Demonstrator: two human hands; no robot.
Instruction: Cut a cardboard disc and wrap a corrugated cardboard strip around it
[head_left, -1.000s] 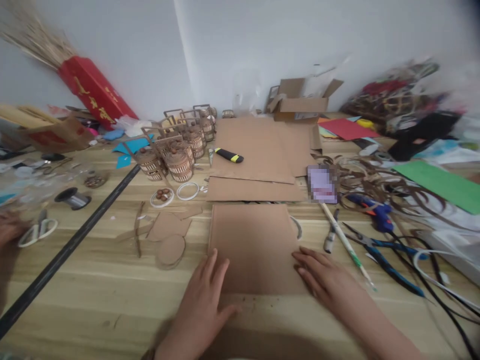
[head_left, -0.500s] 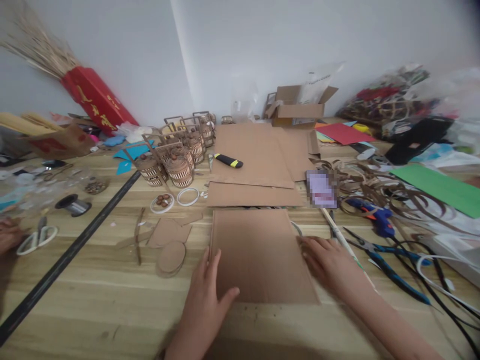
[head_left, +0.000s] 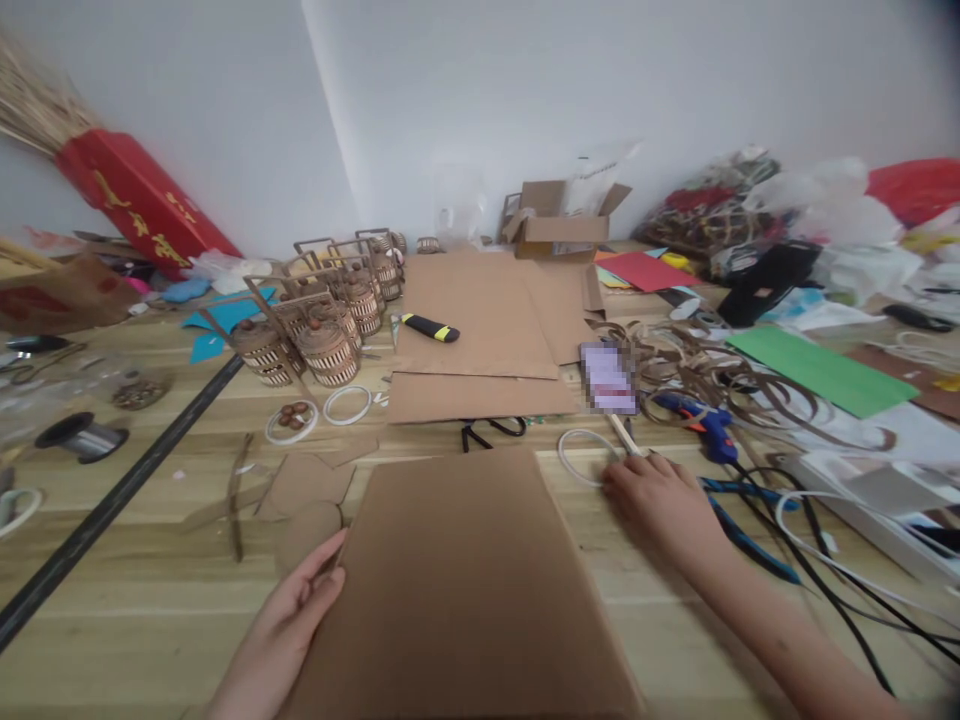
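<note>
My left hand [head_left: 281,625] grips the left edge of a brown cardboard sheet [head_left: 457,570], thumb on top and fingers at its side. The sheet is raised and tilted towards me at the front of the table. Over to the right, my right hand [head_left: 660,505] rests low with its fingers bent down; what lies under them is hidden. A pale stick [head_left: 624,435] runs beneath that hand, and a white ring [head_left: 581,458] lies at its fingertips. Blue-handled pliers [head_left: 757,545] lie just right of it, their jaws out of sight.
Behind the sheet lie more cardboard [head_left: 472,310], a utility knife [head_left: 431,328] and a phone [head_left: 609,375]. Small woven baskets [head_left: 330,350] stand left of them. A glue gun [head_left: 709,425], cables [head_left: 817,590] and brown strips [head_left: 675,350] crowd the right. A black strip [head_left: 127,485] crosses the left.
My left hand has taken hold of the cardboard sheet and drawn it towards me, lifting it. My right hand has left the sheet's right edge for the stick and ring. The view has swung right.
</note>
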